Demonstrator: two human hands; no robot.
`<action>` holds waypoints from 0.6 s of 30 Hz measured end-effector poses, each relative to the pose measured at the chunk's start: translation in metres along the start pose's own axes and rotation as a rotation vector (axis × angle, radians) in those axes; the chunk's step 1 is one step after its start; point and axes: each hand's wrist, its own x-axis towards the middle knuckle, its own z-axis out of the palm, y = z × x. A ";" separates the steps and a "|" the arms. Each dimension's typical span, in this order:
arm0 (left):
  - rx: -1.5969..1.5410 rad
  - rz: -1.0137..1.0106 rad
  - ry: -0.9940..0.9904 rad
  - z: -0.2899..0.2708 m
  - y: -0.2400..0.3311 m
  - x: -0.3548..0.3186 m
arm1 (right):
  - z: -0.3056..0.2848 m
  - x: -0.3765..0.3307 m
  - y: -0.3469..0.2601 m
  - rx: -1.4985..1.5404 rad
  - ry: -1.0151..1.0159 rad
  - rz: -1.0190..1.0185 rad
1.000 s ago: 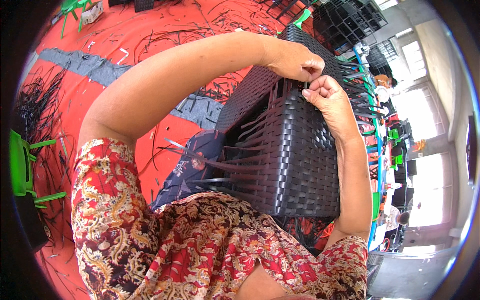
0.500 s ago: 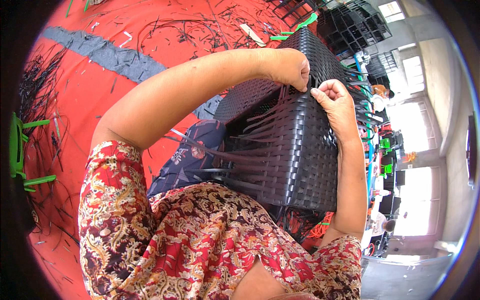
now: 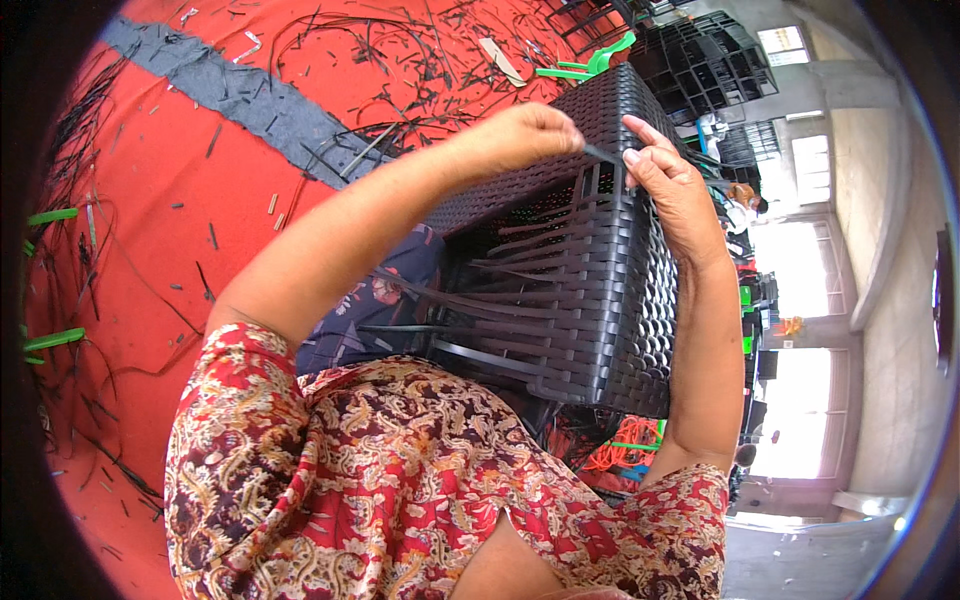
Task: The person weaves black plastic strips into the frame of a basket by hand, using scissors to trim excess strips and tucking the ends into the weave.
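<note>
A black woven plastic-strip piece of furniture (image 3: 605, 290) stands tilted in front of my lap, its loose strips (image 3: 500, 300) trailing left over a dark open side. Above its upper edge my left hand (image 3: 535, 135) is closed in a pinch on a flat dark strip (image 3: 600, 153), which runs taut towards the woven corner. My right hand (image 3: 668, 180) is at that corner, thumb near the strip's end and index finger stretched out apart from it. Whether its lower fingers touch the weave, I cannot tell.
Strip offcuts litter the red floor covering (image 3: 240, 230), which a grey band (image 3: 240, 100) crosses. A green plastic piece (image 3: 600, 60) lies beyond the furniture. Black frames (image 3: 700, 65) are stacked at the far right. An orange cord bundle (image 3: 600, 445) lies under the woven piece.
My left hand has pulled away to the left from the corner, drawing the strip out. My right hand's fingers have spread from a pinch. The view has shifted slightly.
</note>
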 end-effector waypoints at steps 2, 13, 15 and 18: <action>0.358 0.083 -0.040 0.007 -0.028 0.006 | 0.004 0.000 -0.002 -0.049 0.010 -0.003; -0.335 -0.059 -0.017 0.048 -0.051 0.001 | 0.006 0.000 -0.001 -0.415 0.032 -0.043; -0.394 -0.054 -0.013 0.047 -0.051 0.000 | 0.007 0.002 0.005 -0.473 -0.021 -0.073; -0.356 -0.079 -0.039 0.045 -0.049 -0.001 | 0.007 0.003 0.006 -0.492 -0.040 -0.102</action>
